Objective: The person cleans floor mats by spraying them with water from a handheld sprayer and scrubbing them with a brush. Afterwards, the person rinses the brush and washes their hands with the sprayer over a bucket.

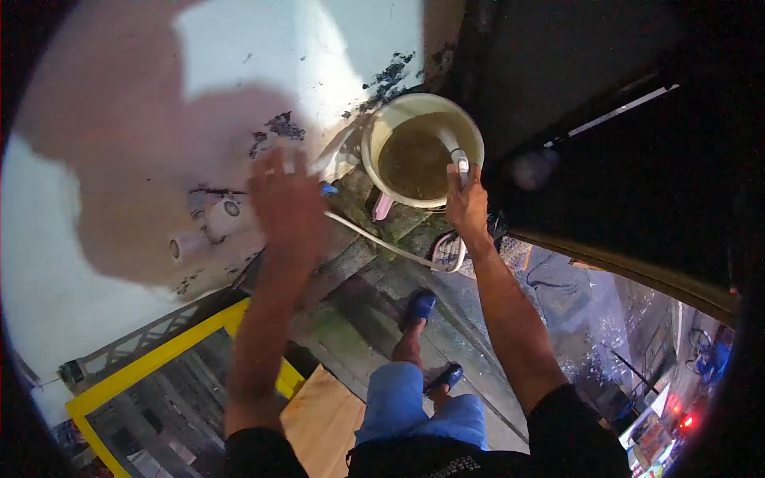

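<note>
My right hand (pixel 468 201) is closed around a white handheld sprayer (pixel 460 162), its head over the right side of a pale round bucket (pixel 370 151). A whitish streak, like a water jet, runs from the sprayer into the bucket. Brownish murky water (pixel 414 159) fills part of it. A white hose (pixel 378 241) loops below the bucket and up toward my right hand. My left hand (pixel 287 203) is raised in front of the stained wall, left of the bucket. Motion smears its fingers, and whatever it may touch is hidden.
White pipe ends (pixel 225 215) stick out from the wall (pixel 239 48). A yellow-framed grate (pixel 151 362) and a wooden board (pixel 323 410) lie at lower left. My shoes (pixel 421 306) stand on wet paving. A dark panel (pixel 621 159) bounds the right side.
</note>
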### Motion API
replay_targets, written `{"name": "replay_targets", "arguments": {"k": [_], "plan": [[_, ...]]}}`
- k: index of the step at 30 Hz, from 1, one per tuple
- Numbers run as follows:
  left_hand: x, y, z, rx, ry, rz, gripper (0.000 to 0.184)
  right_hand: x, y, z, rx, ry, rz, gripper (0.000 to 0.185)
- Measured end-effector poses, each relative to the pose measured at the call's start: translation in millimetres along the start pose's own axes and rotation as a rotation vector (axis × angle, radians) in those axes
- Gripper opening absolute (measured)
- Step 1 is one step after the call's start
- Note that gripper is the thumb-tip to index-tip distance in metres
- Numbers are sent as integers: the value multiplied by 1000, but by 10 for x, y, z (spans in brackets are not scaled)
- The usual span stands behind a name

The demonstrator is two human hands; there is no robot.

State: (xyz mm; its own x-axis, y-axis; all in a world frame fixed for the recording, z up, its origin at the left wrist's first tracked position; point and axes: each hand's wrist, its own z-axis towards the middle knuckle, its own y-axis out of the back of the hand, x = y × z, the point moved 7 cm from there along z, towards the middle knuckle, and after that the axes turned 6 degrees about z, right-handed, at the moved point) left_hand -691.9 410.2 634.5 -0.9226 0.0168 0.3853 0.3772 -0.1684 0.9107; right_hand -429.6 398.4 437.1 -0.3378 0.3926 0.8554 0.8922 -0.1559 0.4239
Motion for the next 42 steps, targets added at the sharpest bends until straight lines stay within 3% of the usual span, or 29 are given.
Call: {"name": "replay_targets", "arguments": {"k": [3, 5, 6, 9, 12, 13, 14, 16, 18, 20, 22, 23, 24, 25, 26, 27, 28, 33, 35, 37, 38, 39, 41, 42], "plan": [[662, 100, -26, 178, 121, 362, 39, 172, -149, -58, 72, 33, 20, 45], [934, -180, -159, 171, 48, 451, 33, 419, -244, -199, 87, 106, 44, 41], [962, -227, -174, 168, 10, 493, 29, 470, -311, -227, 123, 38, 43, 40], [960, -230, -222, 258, -122, 387, 23, 779, -369, -290, 105, 168, 27, 43], [1046, -163, -169, 456, -392, 115, 23, 1133, -497, -307, 142, 314, 98, 40], [1157, -164, -95, 610, -354, -54, 31, 1242, -535, -324, 172, 356, 134, 39], [1250, -154, -5, 761, -315, -224, 39, 1667, -459, -487, 396, 418, 133, 38], [1276, -165, 14, 898, -286, -340, 51, 1956, -698, -550, 562, 328, 323, 40], [1194, -191, -25, 880, -318, -235, 60, 2458, -872, -697, 505, 694, 217, 44], [1000, 139, -280, 365, -395, -275, 64, 2998, -1021, -948, 585, 925, 200, 53], [963, 297, -708, 167, -194, -458, 67, 3476, -1366, -1184, 547, 953, 222, 58], [868, 355, -919, 255, -17, -560, 66, 3668, -1546, -1381, 432, 1157, 274, 60], [812, 391, -1205, 355, 158, -661, 65, 3866, -1917, -1525, 501, 1194, 381, 61], [713, 310, -1490, 429, 238, -711, 62, 4148, -2018, -1736, 785, 1104, 221, 52], [596, 204, -1803, 507, 239, -724, 58, 4232, -2159, -2145, 477, 1338, 110, 41], [473, 84, -2138, 589, 236, -728, 54, 4244, -2552, -2441, 583, 1337, 67, 37], [377, -5, -2399, 652, 214, -736, 51, 4207, -2865, -2692, 696, 1339, 30, 33], [201, -130, -3681, 840, -109, -725, 33, 3352, -3428, -3818, 397, 1520, -243, 23], [220, -7, -3938, 878, -231, -720, 27, 3074, -2821, -3983, 259, 1542, -144, 23], [214, 459, -3768, 927, -219, -752, 22, 2663, -2060, -3987, 326, 1505, 52, 25], [188, 759, -3611, 951, -196, -779, 20, 2383, -1782, -3915, 452, 1443, 158, 26], [201, 1116, -3425, 972, -61, -829, 22, 1966, -1507, -3738, 412, 1294, 148, 34], [244, 1498, -3178, 768, -47, -1162, 18, 877, -903, -3450, 320, 994, 135, 54], [115, 1518, -3209, 780, -77, -1168, 18, 219, -707, -3365, 396, 750, -156, 54]]}}
